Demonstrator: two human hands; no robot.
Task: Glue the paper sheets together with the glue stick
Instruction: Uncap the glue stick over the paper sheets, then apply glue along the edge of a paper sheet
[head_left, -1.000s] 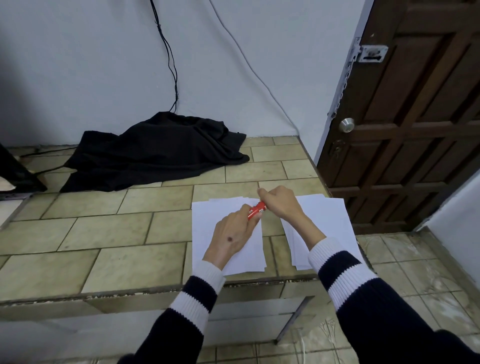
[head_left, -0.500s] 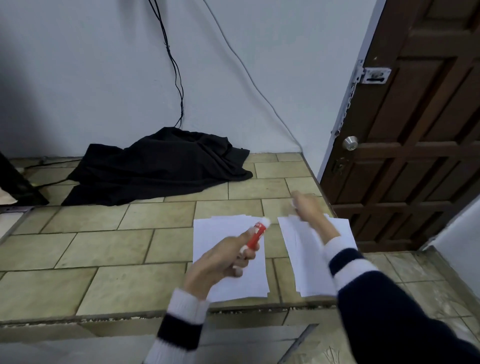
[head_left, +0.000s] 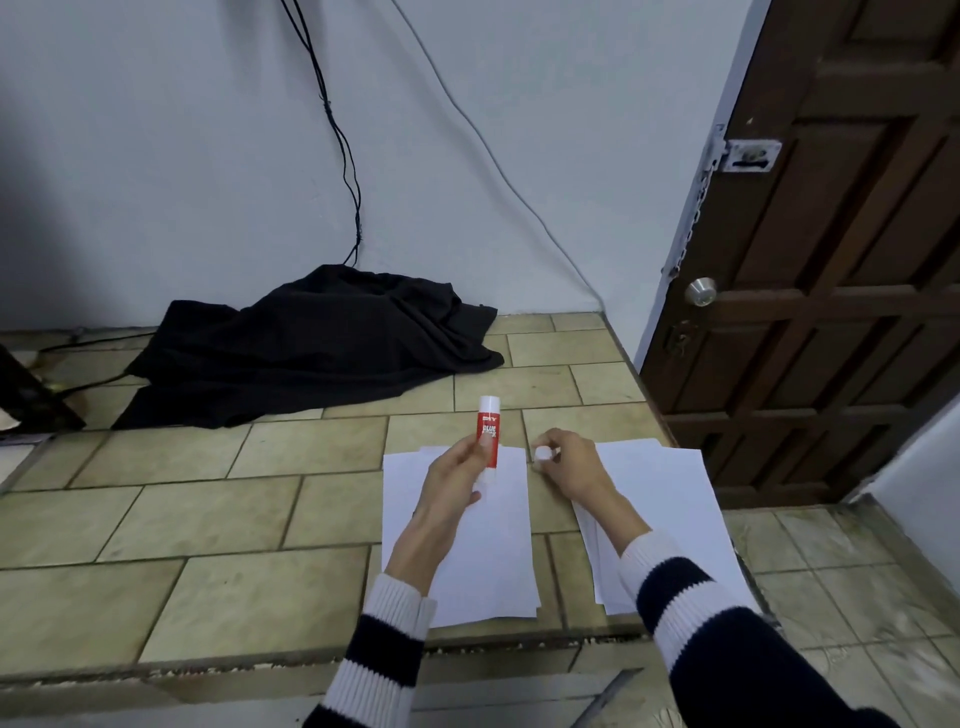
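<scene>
Early in the task, judging from the layout. Glue stick (head_left: 489, 435) held upright in the left hand (head_left: 457, 480), just below centre frame, fingers curled round its lower red barrel, white tip pointing up and apparently uncapped. Small white cap (head_left: 542, 453) pinched in the fingertips of the right hand (head_left: 569, 464), just right of the stick. Two piles of paper flat on the tiled tabletop (head_left: 208, 519): left paper stack (head_left: 483, 545) under the left wrist, right paper stack (head_left: 670, 499) partly beneath the right forearm, a strip of tile between them. No glue visible on any sheet, no sheets joined yet. Still to do, by the look of it: spread glue on a top sheet, lay another over it, press down. Black cloth (head_left: 311, 343) heaped upper left, by the wall.
</scene>
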